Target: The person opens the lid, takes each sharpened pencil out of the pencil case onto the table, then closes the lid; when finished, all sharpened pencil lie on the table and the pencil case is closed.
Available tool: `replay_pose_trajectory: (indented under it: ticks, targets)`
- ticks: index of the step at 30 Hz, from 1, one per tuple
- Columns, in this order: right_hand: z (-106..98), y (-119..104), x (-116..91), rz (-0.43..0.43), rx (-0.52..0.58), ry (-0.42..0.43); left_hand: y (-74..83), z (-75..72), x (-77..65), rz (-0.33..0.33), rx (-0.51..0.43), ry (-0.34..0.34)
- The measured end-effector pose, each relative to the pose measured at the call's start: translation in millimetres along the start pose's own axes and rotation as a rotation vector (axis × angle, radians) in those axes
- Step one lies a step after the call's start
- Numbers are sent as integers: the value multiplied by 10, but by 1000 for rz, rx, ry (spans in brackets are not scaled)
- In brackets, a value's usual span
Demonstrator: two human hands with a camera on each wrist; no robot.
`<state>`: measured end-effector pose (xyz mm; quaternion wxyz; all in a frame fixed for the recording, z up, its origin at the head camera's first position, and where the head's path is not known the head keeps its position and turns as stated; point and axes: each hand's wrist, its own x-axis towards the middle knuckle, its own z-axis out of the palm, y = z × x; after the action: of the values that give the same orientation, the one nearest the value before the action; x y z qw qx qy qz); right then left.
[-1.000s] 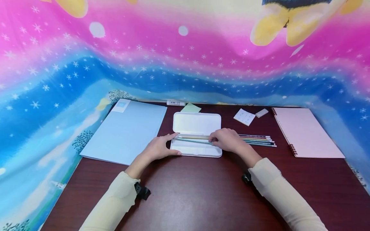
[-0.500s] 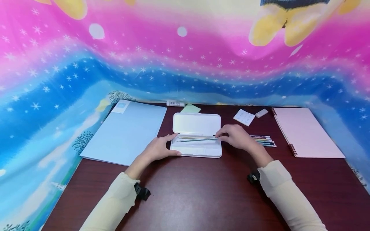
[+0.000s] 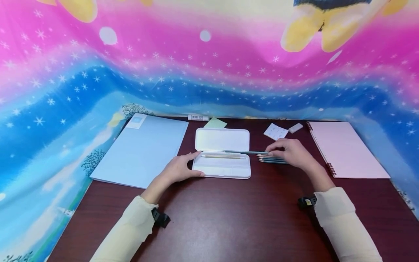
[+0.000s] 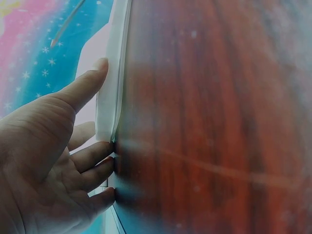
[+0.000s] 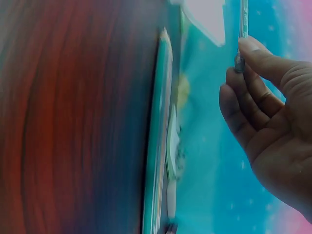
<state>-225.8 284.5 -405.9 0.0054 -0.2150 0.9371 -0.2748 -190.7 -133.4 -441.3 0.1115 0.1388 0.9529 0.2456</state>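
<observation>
A white pencil case (image 3: 222,171) lies with its lid (image 3: 222,139) raised. My left hand (image 3: 176,168) grips its left end, thumb on the front edge and other fingers around the side and back. Inside the case is a gold-coloured pencil (image 3: 224,157). My right hand (image 3: 291,151) pinches a dark green pencil (image 3: 243,152) near its end, held above the table and pointing left past the case's hinge. Below that hand lie several pencils (image 3: 271,160), partly hidden by it. The right wrist view shows thumb and fingertips on the held pencil (image 5: 244,19).
To the left is a light blue folder (image 3: 140,149); at the right, a pink spiral notebook (image 3: 350,149). Along the back lie a glue stick (image 3: 198,117), green sticky notes (image 3: 215,122), a white printed pad (image 3: 275,131) and an eraser (image 3: 295,127). A patterned cloth (image 3: 209,80) borders the table.
My right hand has moved right and lifted the green pencil out of the case, so it now hangs above the loose pencils. The left hand has stayed on the case.
</observation>
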Motion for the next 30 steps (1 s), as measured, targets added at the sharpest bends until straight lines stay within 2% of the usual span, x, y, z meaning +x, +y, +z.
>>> replay_pose_trajectory:
  ticks: [4,16,30]
  targets:
    - [-118,133,-149,44,-2,23,-6,12,-5,3,-6,2]
    - [-364,439,-491,138,-7,5,-2,15,11,4,-6,-1]
    - [-430,732,-717,233,-38,8,-6,3,12,0,-5,-3]
